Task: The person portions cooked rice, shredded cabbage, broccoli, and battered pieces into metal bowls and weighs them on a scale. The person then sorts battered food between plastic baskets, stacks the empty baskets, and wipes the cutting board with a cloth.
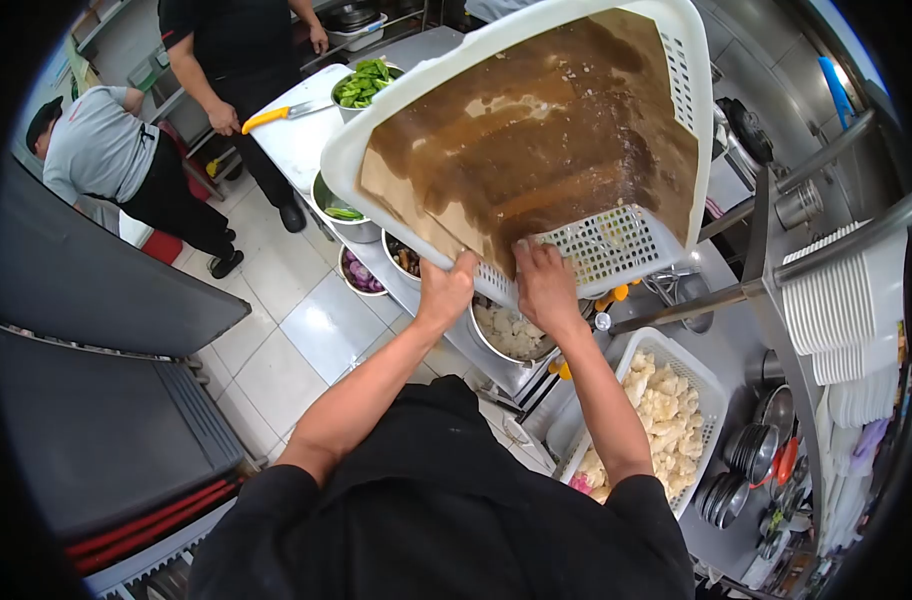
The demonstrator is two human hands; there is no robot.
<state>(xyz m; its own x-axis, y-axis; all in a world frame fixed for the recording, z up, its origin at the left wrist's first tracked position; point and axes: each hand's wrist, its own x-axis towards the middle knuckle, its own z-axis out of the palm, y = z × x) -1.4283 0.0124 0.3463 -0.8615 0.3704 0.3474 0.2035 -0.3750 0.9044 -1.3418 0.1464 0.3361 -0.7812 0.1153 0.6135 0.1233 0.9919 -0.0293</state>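
A large white plastic basket [416, 90] with perforated walls is tilted up in front of me. Wet, stained brown paper [536, 120] lines it, leaving some lower mesh bare. My left hand [448, 292] is closed around the basket's near rim. Inside the near edge, my right hand [548, 285] has its fingers curled at the paper's lower border; the fingertips are partly hidden. Beneath the basket stands a metal pot with white chunks [516, 332], partly covered by my right hand and the basket.
Another white basket [716, 395] at right holds pale florets. Pots of green peppers [366, 85] and purple onions [361, 272] stand left, near a yellow-handled knife [276, 115] on a white board [301, 150]. Stacked plates [836, 290] line a right shelf. Two people stand at upper left.
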